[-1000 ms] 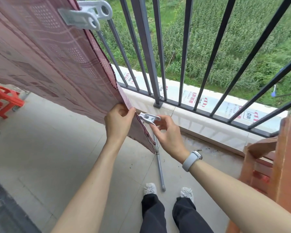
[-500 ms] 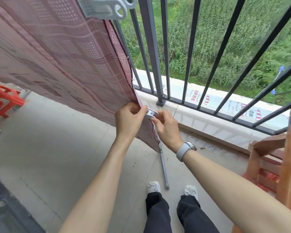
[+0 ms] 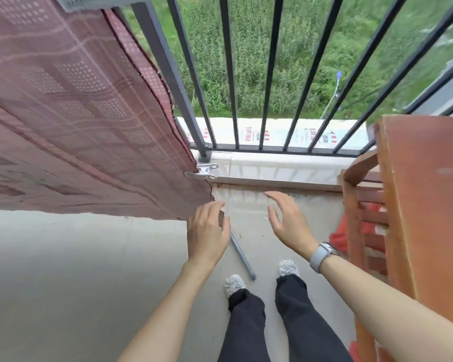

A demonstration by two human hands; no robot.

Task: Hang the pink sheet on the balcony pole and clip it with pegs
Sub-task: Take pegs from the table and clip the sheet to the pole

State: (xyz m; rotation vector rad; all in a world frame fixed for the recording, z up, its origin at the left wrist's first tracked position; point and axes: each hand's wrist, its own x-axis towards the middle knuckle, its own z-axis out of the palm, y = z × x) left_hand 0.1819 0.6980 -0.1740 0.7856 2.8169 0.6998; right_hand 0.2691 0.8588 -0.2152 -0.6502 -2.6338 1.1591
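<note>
Both hands hang free in the lower middle of the frame and hold nothing: the left hand has its fingers loosely bent just beside the lower corner of the pink sheet, and the right hand, with a watch on its wrist, has its fingers spread and relaxed, clear of the cloth. Just above the hands, a white peg is clamped on the sheet's edge near that corner. The sheet fills the upper left of the frame, and a second peg shows partly at the top edge. Behind the sheet runs the dark railing. A grey rod lies on the floor between the hands, near the person's shoes. A brown wooden piece of furniture stands at the right.
</note>
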